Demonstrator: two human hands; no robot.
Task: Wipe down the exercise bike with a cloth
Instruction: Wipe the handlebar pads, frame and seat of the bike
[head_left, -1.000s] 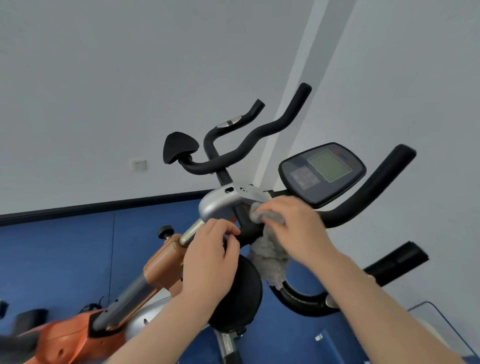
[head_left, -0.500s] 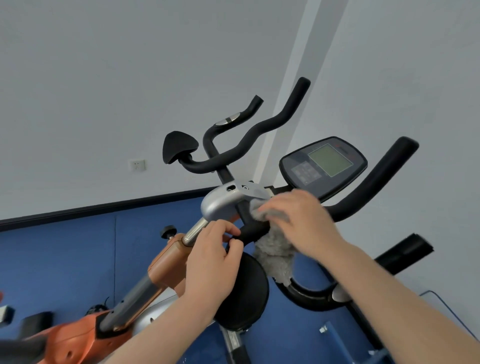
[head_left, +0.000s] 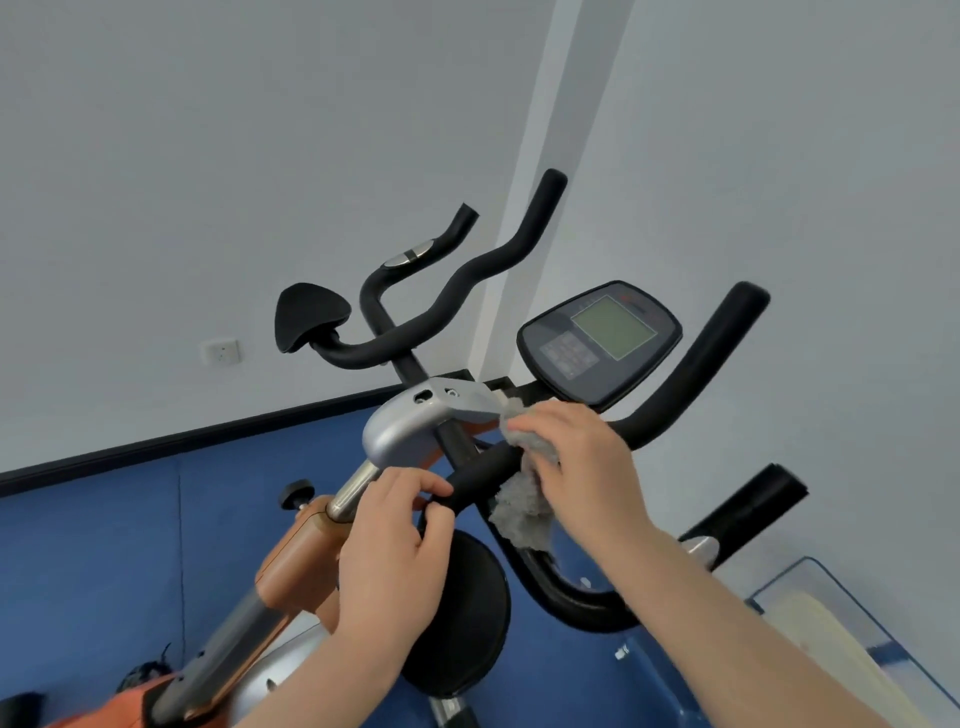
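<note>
Since a second ago both hands have kept their places on the handlebar, the right one edging slightly toward the silver bracket while the view tipped a little. Wadded under the right hand (head_left: 582, 467), the grey cloth (head_left: 522, 506) is pressed onto the black foam handlebar (head_left: 485, 475) of the exercise bike (head_left: 306, 545); a fluffy tail of it hangs below the palm, and a small tuft pokes out past the fingertips (head_left: 519, 427), touching the edge of the silver bracket (head_left: 410, 421). Those fingers lie close together and curl down over the cloth, gripping it against the bar. Just beside them, on the thumb side, the left hand (head_left: 395, 551) holds the near end of the same bar: its index finger and thumb curl around the foam end in a pinch, with the other fingers folded beneath. Directly beyond the left fingertips a chrome post (head_left: 353, 491) rises from the orange frame into the bracket, and a black knob (head_left: 296, 491) sits just outside the knuckles. Below the left wrist is a round black pad (head_left: 462, 623). Past the right fingertips stands the console (head_left: 597, 343) with its greenish screen, and the handlebar's far grip (head_left: 711, 353) rises beyond the right knuckles. Farther off, a second set of black handlebars (head_left: 457, 296) stands against the white wall (head_left: 208, 156), which carries a socket (head_left: 221, 352). Blue floor (head_left: 104, 545) lies underneath.
</note>
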